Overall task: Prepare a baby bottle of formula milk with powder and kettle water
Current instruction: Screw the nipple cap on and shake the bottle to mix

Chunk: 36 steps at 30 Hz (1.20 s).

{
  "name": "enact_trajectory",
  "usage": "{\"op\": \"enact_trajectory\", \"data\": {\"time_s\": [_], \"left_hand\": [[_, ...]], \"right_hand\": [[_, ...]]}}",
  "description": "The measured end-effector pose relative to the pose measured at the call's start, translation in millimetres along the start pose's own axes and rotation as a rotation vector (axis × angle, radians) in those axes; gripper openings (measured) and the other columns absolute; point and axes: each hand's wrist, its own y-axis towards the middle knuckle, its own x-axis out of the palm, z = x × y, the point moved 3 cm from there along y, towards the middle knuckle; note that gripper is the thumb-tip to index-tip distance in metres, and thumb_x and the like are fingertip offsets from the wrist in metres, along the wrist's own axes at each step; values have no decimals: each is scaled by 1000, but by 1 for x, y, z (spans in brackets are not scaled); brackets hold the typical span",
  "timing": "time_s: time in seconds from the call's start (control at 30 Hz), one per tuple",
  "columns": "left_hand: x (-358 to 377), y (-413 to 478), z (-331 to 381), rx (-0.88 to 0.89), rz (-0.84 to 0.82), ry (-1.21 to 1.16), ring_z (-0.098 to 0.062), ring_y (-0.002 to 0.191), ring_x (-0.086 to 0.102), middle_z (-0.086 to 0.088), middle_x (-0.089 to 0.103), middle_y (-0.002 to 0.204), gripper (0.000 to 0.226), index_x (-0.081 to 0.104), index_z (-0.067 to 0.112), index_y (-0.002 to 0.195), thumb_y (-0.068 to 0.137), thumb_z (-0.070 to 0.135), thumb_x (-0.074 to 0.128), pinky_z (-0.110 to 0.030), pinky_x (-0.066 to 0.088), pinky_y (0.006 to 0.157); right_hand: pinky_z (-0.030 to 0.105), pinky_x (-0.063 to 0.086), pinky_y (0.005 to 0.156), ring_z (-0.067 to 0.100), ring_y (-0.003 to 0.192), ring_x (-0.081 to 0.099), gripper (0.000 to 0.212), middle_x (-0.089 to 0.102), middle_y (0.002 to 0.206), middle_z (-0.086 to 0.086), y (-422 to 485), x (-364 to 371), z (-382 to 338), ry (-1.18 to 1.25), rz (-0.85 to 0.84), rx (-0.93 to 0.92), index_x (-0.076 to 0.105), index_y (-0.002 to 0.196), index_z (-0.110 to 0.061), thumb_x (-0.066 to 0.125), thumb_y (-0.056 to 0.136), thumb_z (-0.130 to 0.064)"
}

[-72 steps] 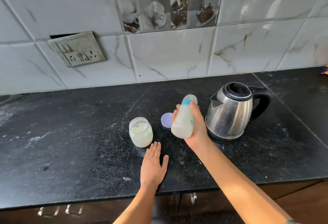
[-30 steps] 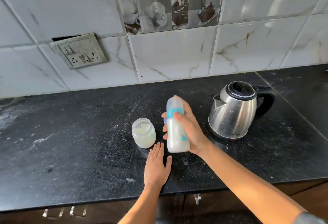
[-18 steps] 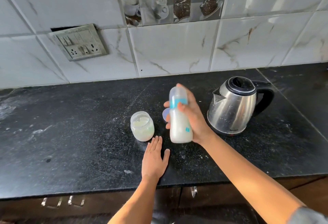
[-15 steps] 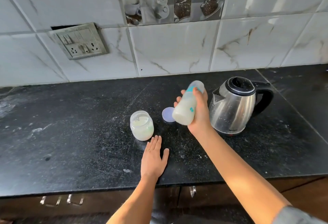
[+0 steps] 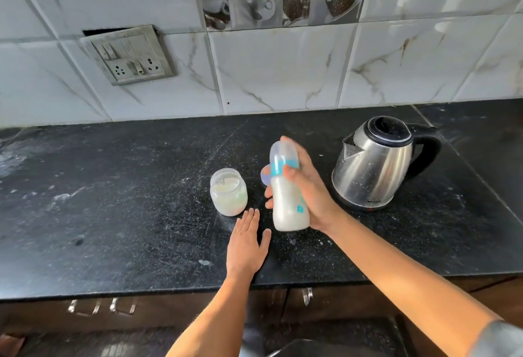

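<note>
1. a person's right grip [image 5: 310, 189] is wrapped round a clear plastic baby bottle [image 5: 288, 206] full of white milk. the thumb lies across its teal collar and the fingers curl behind it.
2. the bottle is nearly upright under a clear dome cap, over a black speckled stone bench [image 5: 113, 201]. it sits between a jar and a kettle, and whether its base touches the bench cannot be told.
3. the left grip [image 5: 246, 246] lies flat and palm down on the bench with its fingers straight and together, holding nothing. its fingertips are just in front of the jar, and one finger wears a thin ring.
4. a small round glass jar [image 5: 228, 192], open-topped and part full of pale powder, stands upright just left of the bottle and apart from it.
5. a round lilac lid [image 5: 265, 179] shows behind the bottle, partly hidden.
6. a stainless steel electric kettle [image 5: 373, 164] with a black lid and handle stands to the right, its spout turned toward the bottle.
7. behind the bench, a grey switch and socket plate [image 5: 131, 56] is set in a white marble-look tiled wall [image 5: 283, 73].
</note>
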Motion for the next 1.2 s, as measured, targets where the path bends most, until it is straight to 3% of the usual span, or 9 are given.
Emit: {"op": "enact_trajectory", "data": {"time_s": [0.07,0.2,0.37,0.53,0.7,0.87,1.0,1.07,1.2], "left_hand": [[-1,0,1,0,2,6,-1,144,6,6,18,158,62,21,19,152,99,48,35,-11,-12,110],[-2,1,1,2,1,5,-2,144,5,6,18,158,61,21,19,152,99,47,34,-12,-11,110],[0,0,0,-5,9,-7,5,139,1,6,19,158,62,21,20,151,98,47,36,-13,-9,111],[0,1,0,8,7,-1,7,137,-2,7,18,158,61,21,20,152,99,47,35,-11,-11,110],[0,0,0,-3,-3,0,4,141,1,6,18,158,62,21,19,151,98,47,36,-11,-12,110],[-2,0,1,4,0,9,9,134,-5,8,17,158,62,20,21,152,99,48,35,-9,-14,107],[-1,0,0,-5,-5,5,10,133,-7,8,17,158,62,20,20,151,98,48,35,-10,-13,108],[-1,0,1,-6,1,12,10,133,-7,8,17,158,62,21,20,151,98,48,35,-9,-15,106],[-2,0,1,5,-6,10,10,134,-7,9,16,158,62,19,22,152,98,49,34,-9,-15,106]], "right_hand": [[41,56,58,29,68,64,56,65,100,12,2,0,-3,34,10,-34,41,134,-32,65,84,-25],[38,56,62,24,65,63,42,59,96,12,25,-16,-13,340,442,-95,38,132,-22,55,94,-28],[40,55,58,29,68,63,50,65,102,13,2,-2,1,37,37,54,43,132,-33,62,86,-29],[34,56,60,22,63,61,37,59,99,13,21,-18,-16,365,338,-65,41,127,-25,54,93,-29],[40,56,60,29,71,64,50,64,104,14,6,-3,-7,10,-11,2,44,131,-35,62,85,-27],[35,56,61,23,67,63,47,59,99,13,29,-9,-22,431,290,-114,43,126,-25,63,85,-29],[40,56,59,28,70,64,54,65,98,13,15,2,-10,85,48,-33,44,131,-33,65,82,-26],[40,56,59,28,69,63,55,65,100,14,14,1,-15,81,23,-87,44,131,-33,67,81,-24],[35,56,61,23,65,63,49,58,97,12,27,-13,-28,377,355,-174,37,134,-23,58,90,-26]]}}
